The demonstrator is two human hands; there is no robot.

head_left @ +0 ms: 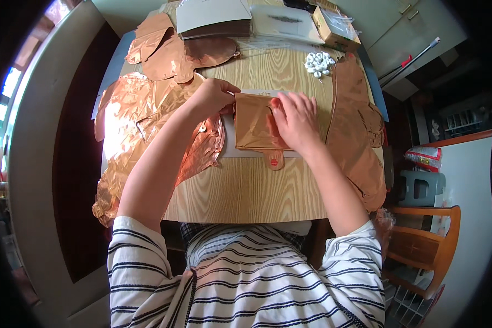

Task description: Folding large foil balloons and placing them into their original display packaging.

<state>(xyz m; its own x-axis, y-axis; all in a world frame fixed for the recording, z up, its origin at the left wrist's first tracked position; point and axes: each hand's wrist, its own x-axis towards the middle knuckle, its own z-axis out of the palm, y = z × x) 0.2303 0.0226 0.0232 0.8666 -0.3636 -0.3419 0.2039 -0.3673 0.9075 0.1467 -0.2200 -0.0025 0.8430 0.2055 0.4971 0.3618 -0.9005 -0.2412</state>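
Flattening a folded copper foil balloon [255, 124] mid-worktop.

My right hand [296, 121] lies spread flat on it to press it down, while my left hand [213, 97] pinches its left edge; a white sheet [229, 143] lies underneath.

White clips [319, 63], cardboard box [336, 27], wooden chair [429, 240]

I'm wearing a white top with thin dark horizontal stripes, its short sleeves ending above my elbows. My forearms are bare down to my left hand [213, 95] and right hand [296, 120]. My right fingernails [275, 103] are painted orange-red, and I wear no rings or watch.
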